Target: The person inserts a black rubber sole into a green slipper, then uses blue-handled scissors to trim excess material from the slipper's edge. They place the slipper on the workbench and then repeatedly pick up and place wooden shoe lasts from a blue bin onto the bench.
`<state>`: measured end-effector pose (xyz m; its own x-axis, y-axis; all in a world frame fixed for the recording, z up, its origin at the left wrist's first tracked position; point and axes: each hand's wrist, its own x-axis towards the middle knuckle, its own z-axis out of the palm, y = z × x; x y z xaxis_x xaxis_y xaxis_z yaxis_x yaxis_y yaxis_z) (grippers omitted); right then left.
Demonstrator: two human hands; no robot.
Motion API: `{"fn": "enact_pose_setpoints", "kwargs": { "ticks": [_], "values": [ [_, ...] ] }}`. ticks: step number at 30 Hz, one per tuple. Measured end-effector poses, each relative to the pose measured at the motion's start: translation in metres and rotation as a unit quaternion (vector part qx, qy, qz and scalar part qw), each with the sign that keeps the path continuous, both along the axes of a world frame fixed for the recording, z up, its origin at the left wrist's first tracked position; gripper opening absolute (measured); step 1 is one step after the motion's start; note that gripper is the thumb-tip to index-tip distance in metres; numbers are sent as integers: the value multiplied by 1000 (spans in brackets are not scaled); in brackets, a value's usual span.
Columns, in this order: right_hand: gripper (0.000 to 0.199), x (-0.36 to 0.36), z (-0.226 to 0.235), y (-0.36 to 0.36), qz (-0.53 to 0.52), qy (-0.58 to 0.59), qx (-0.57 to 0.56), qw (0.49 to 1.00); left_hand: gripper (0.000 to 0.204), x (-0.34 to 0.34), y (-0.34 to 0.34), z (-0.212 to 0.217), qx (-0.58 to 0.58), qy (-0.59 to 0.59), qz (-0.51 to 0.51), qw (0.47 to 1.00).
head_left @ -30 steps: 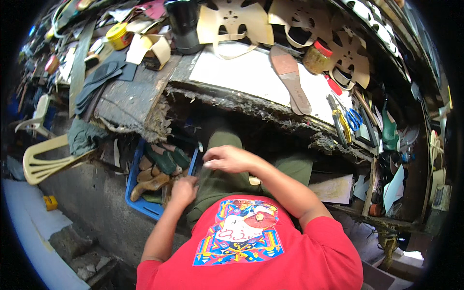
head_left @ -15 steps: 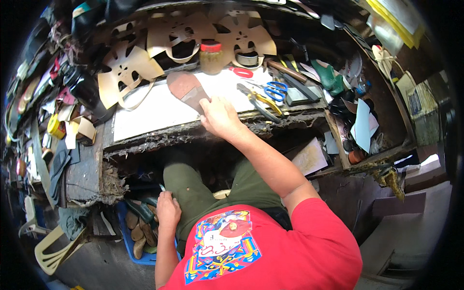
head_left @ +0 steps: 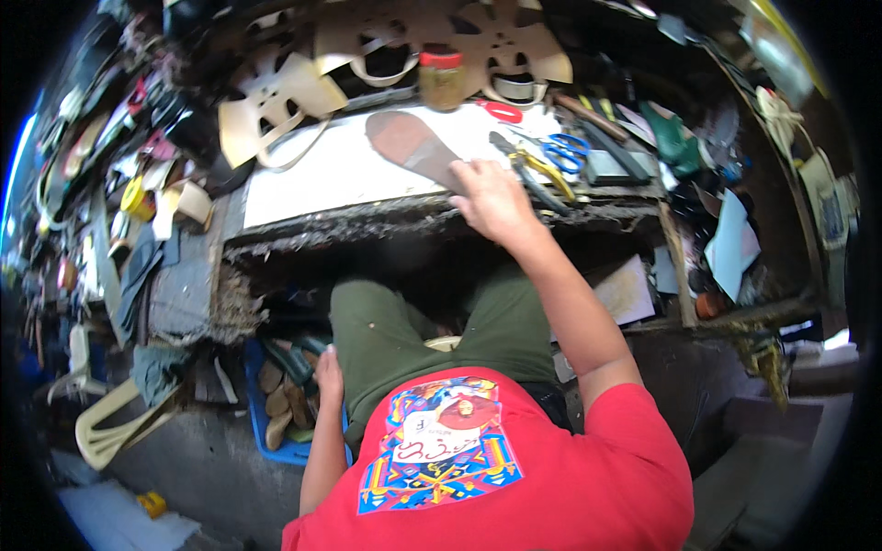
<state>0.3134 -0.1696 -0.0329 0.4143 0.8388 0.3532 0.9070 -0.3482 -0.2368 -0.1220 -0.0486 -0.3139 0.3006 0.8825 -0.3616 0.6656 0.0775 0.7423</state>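
A brown shoe sole, with a darker patch across its middle, lies aslant on the white work board. My right hand is closed at the narrow end of the sole, thumb at the near edge and fingers over the top. Down beside my left thigh, my left hand shows edge-on, with its fingers mostly turned from view. Something small and pale seems to be at its fingertips, too blurred to name. To the right of my right hand lie yellow-handled pliers and blue-handled scissors.
Behind the sole stands a red-lidded jar among tan cut-out leather uppers. A hammer handle and a grey block lie at the right. Below left, a blue crate holds shoe lasts. The bench's front edge is ragged.
The view has shifted, so the bench sits higher and farther right. My right hand stays at the sole's end. The thin, pale-tipped thing at my left hand shows less clearly now.
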Motion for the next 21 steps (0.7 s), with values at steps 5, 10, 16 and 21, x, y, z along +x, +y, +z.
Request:
{"fn": "enact_pose_setpoints", "kwargs": {
  "ticks": [5, 10, 16, 21],
  "values": [
    [34, -23, 14, -60, 59, 8, 179, 982, 47, -33, -21, -45, -318, -57, 106, 941],
    [11, -51, -51, -147, -33, 204, 81, 975, 47, -45, -38, -47, -371, -57, 130, 918],
    [32, -85, -101, -223, -186, 342, -272, 880, 48, -47, -36, -36, -390, -29, 147, 908],
    [47, -56, -101, -230, -51, 353, -448, 820, 48, -41, -35, -38, -392, -40, 159, 905]
  ]
}}
